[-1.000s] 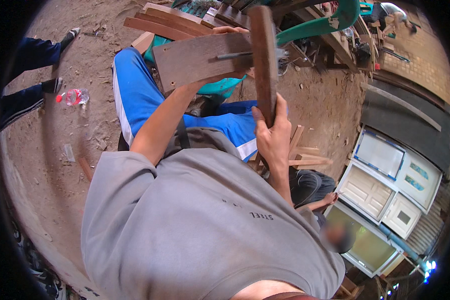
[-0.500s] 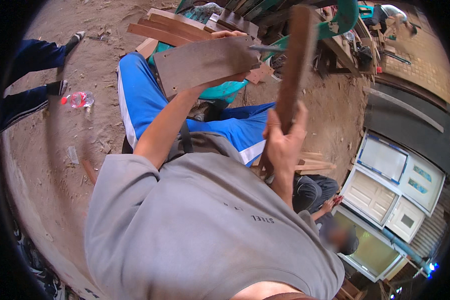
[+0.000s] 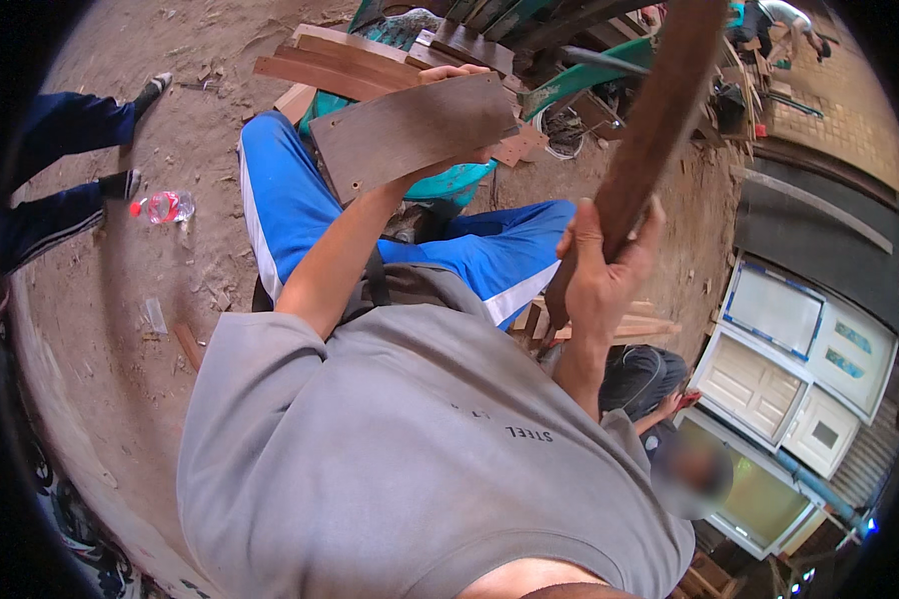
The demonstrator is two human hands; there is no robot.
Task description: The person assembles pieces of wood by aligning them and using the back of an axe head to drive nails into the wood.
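My left hand point(image 3: 453, 73) grips a flat dark-brown wooden board point(image 3: 410, 135) with small holes near its left end. Its fingers curl over the far edge, and much of the hand is hidden behind the board. To the right, my right hand point(image 3: 606, 262) is closed round a long brown wooden bar point(image 3: 657, 120), raised at a slant. A thin grey metal piece point(image 3: 601, 60) sticks out leftward from the bar's upper part, apart from the board. The bar's top end runs out of view.
Stacked brown wooden strips point(image 3: 335, 70) lie beyond the board, beside a curved green frame point(image 3: 579, 80). More wood pieces point(image 3: 634, 327) lie near my right forearm. A person sits at lower right; another's legs point(image 3: 75, 125) and a plastic bottle point(image 3: 165, 207) are at left.
My right hand has moved right with the wooden bar. The metal piece, which was at the board's right end, is now away from it. The board has barely moved.
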